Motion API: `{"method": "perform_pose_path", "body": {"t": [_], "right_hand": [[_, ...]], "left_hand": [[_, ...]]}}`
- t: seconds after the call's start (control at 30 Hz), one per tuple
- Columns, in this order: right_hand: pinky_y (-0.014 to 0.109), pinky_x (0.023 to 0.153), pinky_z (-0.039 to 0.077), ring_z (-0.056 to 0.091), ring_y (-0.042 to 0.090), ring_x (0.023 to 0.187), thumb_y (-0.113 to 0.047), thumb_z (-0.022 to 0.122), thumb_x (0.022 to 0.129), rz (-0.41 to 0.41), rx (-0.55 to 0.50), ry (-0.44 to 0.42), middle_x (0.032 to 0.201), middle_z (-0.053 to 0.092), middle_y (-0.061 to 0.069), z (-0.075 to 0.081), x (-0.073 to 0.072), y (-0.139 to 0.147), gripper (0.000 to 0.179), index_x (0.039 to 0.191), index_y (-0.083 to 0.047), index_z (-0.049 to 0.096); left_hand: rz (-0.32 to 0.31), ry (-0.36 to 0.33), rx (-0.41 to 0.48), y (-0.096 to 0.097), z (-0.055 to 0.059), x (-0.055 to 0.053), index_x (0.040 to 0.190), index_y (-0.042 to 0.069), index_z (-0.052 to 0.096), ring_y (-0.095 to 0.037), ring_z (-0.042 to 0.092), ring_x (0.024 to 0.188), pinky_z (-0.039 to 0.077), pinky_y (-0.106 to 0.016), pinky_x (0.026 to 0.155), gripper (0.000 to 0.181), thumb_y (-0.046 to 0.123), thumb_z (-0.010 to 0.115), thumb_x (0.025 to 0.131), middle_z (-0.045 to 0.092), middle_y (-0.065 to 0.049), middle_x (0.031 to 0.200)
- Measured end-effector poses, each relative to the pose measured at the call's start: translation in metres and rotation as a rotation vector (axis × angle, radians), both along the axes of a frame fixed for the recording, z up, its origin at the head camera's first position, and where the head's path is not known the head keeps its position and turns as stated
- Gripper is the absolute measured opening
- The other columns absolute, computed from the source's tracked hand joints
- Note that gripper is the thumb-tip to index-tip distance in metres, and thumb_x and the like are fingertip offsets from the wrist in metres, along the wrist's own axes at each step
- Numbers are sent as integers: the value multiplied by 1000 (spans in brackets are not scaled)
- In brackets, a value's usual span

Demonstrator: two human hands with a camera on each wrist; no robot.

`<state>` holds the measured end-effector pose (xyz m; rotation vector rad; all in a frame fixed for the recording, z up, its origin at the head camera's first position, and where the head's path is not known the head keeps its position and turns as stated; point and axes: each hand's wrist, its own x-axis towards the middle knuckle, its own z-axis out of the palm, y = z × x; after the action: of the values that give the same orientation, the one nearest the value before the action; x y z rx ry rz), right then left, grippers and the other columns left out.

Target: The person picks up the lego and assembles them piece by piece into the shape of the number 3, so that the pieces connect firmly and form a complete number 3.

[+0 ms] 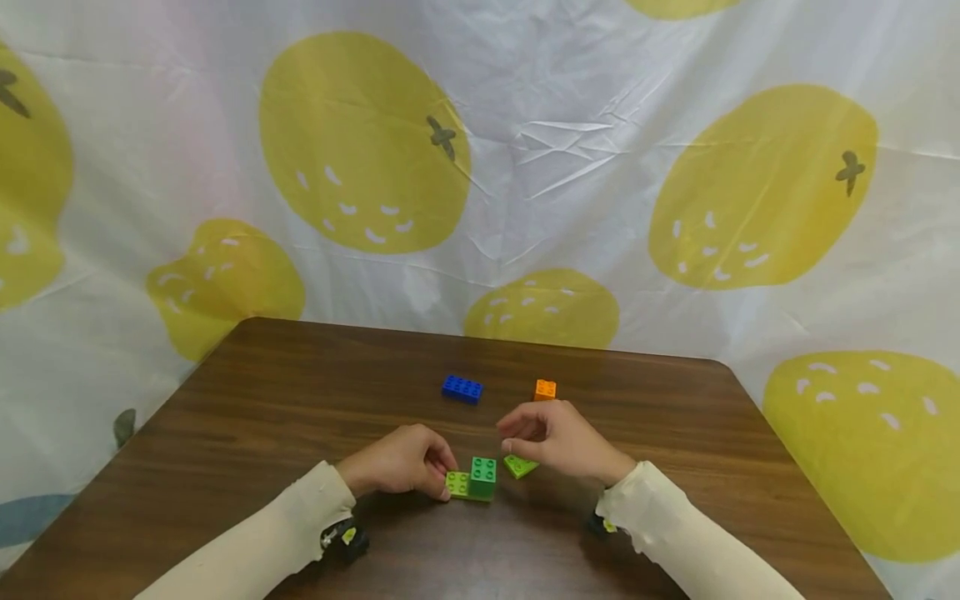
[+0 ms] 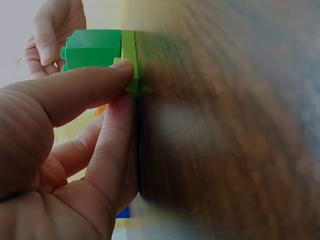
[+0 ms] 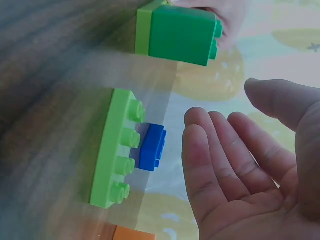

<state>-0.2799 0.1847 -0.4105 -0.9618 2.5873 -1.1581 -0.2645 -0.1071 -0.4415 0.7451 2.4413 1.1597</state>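
Table (image 1: 337, 367): near edge, near corners cut off in head view; grain blurred in wrist views. Orange block (image 1: 546, 388), toward far edge: lower part behind right hand (image 1: 562, 442). Loose lime brick (image 1: 519, 467): partly covered, same hand. Lime base (image 1: 457, 482): end toward left edge hidden by left hand (image 1: 403, 460). Blue brick (image 1: 462, 389): mere sliver in left wrist view.
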Motion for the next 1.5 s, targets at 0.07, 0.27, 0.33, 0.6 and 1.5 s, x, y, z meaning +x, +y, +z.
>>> {"method": "perform_pose_path", "body": {"t": [0.07, 0.27, 0.33, 0.6, 1.5], "right_hand": [[28, 78, 61, 75, 12, 89, -28, 78, 98, -3, -11, 4, 104, 80, -6, 1, -3, -1, 31, 123, -11, 76], [27, 79, 61, 76, 14, 90, -28, 78, 97, -33, -42, 31, 104, 80, -6, 4, -12, -6, 27, 120, -14, 76], [28, 79, 61, 76, 14, 90, -28, 79, 97, -49, -51, 43, 103, 80, -6, 6, -15, -9, 25, 119, -17, 77], [31, 79, 61, 75, 14, 89, -31, 78, 97, -96, -82, 31, 105, 79, -6, 6, -26, -18, 25, 119, -20, 77], [35, 84, 61, 72, 13, 96, -32, 79, 96, -169, -45, 38, 112, 78, -2, 5, -76, -51, 30, 123, -20, 76]], "left_hand": [[0, -2, 1, 0, 0, 0, 95, 10, 78, -10, 67, 80, 56, -25, 70, 25, 9, 93, 75, 74, 4, 85], [4, -1, 0, 0, 3, 2, 95, 9, 78, -11, 67, 80, 56, -25, 69, 25, 9, 92, 75, 74, 3, 84], [3, 1, -3, 0, 4, 2, 96, 10, 79, -11, 67, 80, 56, -25, 69, 25, 9, 92, 75, 74, 3, 85], [10, -19, -1, 1, 5, 3, 96, 9, 79, -12, 67, 80, 56, -26, 69, 25, 8, 92, 76, 74, 2, 85], [-8, -3, -3, 0, 4, 3, 96, 9, 79, -11, 67, 79, 55, -25, 69, 24, 8, 92, 75, 74, 3, 84]]}}
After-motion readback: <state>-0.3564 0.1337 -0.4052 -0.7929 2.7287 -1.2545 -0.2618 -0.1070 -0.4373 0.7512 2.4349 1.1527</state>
